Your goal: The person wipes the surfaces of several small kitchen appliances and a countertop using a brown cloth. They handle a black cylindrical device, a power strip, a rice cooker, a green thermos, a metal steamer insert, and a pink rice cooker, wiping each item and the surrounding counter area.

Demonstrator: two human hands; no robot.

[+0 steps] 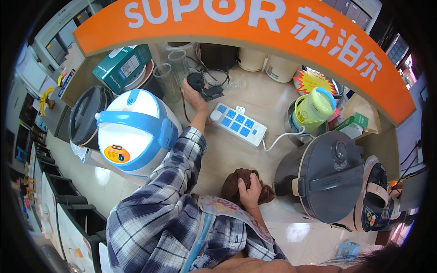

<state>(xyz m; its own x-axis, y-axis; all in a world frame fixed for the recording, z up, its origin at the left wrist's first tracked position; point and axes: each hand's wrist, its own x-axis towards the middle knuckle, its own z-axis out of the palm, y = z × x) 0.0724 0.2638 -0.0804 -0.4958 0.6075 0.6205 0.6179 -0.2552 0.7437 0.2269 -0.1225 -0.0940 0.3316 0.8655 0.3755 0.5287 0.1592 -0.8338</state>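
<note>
Checked shirt in blue and white lies nearest the camera, its left sleeve extended over the counter. The left hand is closed round a black gadget, apparently to keep it steady beside the loose wires; whether the gadget is lifted or rests on the counter cannot be told. The right hand is closed on a brown cloth close to the counter's near edge, thumb laid over the folds; the bunching probably keeps the cloth manageable in one hand.

Condition of the held items: the gadget is dark, with a rounded part at left and a blockier part at right, its exact kind unclear. The cloth is soft and crumpled, folds showing on both sides of the hand.

Further out, a white power strip with blue sockets lies aslant between the two items, presumably central so that cords may reach it; its white cord runs off to the right. Two glass jars stand left of the gadget. A white and blue cooker occupies the left side, a dark grey cooker the right, seemingly spaced to leave room between. A light green pot stands beyond the grey one, under an orange sign
</note>
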